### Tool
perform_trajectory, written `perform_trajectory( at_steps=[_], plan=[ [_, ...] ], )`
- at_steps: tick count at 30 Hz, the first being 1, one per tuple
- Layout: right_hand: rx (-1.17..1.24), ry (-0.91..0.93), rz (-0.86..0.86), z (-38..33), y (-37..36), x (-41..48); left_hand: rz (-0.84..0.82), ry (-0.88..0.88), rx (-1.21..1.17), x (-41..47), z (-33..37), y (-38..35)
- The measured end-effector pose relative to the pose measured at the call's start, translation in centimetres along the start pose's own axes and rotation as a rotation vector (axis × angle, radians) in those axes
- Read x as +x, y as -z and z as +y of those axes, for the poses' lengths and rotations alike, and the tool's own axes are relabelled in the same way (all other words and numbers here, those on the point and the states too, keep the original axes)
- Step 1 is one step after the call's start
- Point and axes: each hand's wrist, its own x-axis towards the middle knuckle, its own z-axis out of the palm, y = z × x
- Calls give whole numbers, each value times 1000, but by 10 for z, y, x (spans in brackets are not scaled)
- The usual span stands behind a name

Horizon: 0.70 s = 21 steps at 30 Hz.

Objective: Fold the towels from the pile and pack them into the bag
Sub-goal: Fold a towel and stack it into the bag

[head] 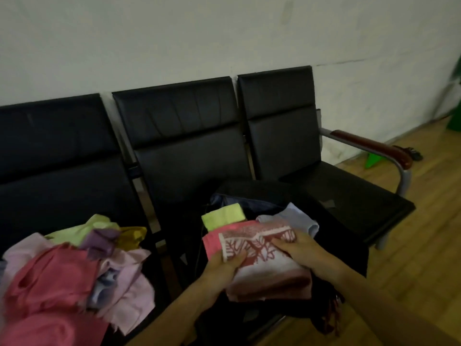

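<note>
A folded red-and-white patterned towel (264, 260) is held over the open dark bag (331, 228), which stands on the middle seat. My left hand (222, 273) grips its left edge, thumb on top. My right hand (303, 250) holds its right side with fingers curled over it. Inside the bag lie a folded yellow-green towel (223, 217), a pink towel (212, 242) and a pale blue towel (296, 217). The pile of unfolded towels (74, 270), pink, lilac, purple, green and mustard, lies on the left seat.
A row of three black chairs (179, 136) stands against a white wall. The right seat (349, 193) has a metal armrest with a wooden pad (374, 148). Wooden floor (424, 245) stretches to the right, with green objects (374, 159) by the wall.
</note>
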Motion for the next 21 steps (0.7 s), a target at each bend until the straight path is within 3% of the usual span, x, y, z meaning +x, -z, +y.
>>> perform_trajectory(
  at_steps=[4,7,11,15,21],
  plan=[
    [-111,93,166,-13,60,74,-1,-108,16,79,35,-48],
    [-205,159,193,-21,95,122,104,-221,-1,129,52,-81],
    [-498,108,235,-5,106,175,156,-203,43,176,22,-107],
    [-609,42,127,42,98,182,-3,-94,317,200,-36,-115],
    [-753,16,129,86,92,187,-27,-1,336,215,-58,-116]
  ],
)
